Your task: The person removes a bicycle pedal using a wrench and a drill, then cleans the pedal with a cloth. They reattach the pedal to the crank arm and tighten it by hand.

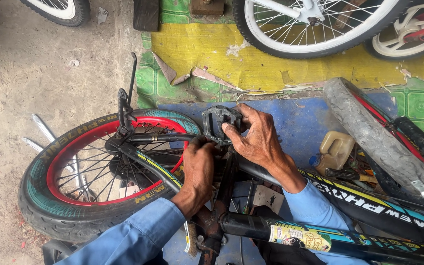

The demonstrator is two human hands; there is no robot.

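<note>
Pedal work on upturned child's bicycle.
Right hand (258, 140) clasped black pedal (220, 121) at centre, far of frame (349, 196), likely turning it; left hand (198, 169) clenched around crank area, bracing beside rear wheel (65, 196).

A small bike (320, 196) lies upside down on the floor (35, 88). The right hand (258, 140) holds a grey pedal (220, 122) with its fingers wrapped around it. The left hand (198, 169) is closed around the crank (224, 196) just below the pedal. To the left is the bike's wheel (89, 172), with a red rim and a black tire. A tan plastic bottle (336, 149) sits to the right, near another tire (374, 132). Far away is a white wheel (310, 27) on a yellow mat (212, 54).
</note>
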